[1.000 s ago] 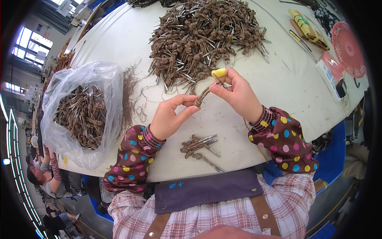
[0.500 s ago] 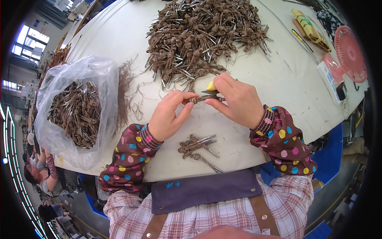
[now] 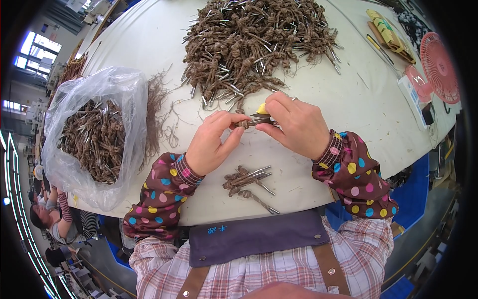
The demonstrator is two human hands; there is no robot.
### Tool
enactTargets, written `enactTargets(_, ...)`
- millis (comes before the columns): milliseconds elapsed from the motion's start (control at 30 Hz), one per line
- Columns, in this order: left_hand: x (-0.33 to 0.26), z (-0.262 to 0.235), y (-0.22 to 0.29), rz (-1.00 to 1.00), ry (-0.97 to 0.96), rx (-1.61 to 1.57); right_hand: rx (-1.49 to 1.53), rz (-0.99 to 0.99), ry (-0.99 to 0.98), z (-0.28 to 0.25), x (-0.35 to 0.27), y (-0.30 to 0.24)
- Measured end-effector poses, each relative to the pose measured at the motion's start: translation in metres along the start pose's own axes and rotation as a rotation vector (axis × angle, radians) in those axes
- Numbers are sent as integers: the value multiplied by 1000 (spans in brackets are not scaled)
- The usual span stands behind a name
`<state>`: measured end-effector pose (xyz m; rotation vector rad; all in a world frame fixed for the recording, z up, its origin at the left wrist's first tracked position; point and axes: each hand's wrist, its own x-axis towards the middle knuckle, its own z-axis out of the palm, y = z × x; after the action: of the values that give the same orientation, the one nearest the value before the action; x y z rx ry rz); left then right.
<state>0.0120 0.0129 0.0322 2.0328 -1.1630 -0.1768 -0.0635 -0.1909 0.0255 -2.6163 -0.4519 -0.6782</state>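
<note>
My left hand [image 3: 211, 142] has its fingers clamped on a knotted brown cord [image 3: 244, 124], pinching the knot, presumably to steady it beside the dark-bladed snips [image 3: 260, 117]. My right hand [image 3: 301, 130] has its fingers clamped on those snips — their handles are hidden, so I can't tell how they sit in my palm. The cord is between my hands, over the worktop [image 3: 303, 182]. A few metal-tipped cords [image 3: 244, 180] lie nearer me, apart from the big cord pile [image 3: 259, 50], perhaps to avoid mixing; the clear plastic bag [image 3: 62, 114] gapes at left, seemingly for easy reach.
</note>
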Motion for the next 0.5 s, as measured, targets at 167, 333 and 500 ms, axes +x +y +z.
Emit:
enactTargets(167, 0, -1, 1, -22, -28, 5, 2, -5, 29, 0, -1, 0)
enactTargets(333, 0, 0, 2, -19, -28, 1, -2, -6, 9, 0, -1, 0)
enactTargets(500, -1, 1, 2, -13, -30, -1, -1, -17, -10, 0, -2, 1)
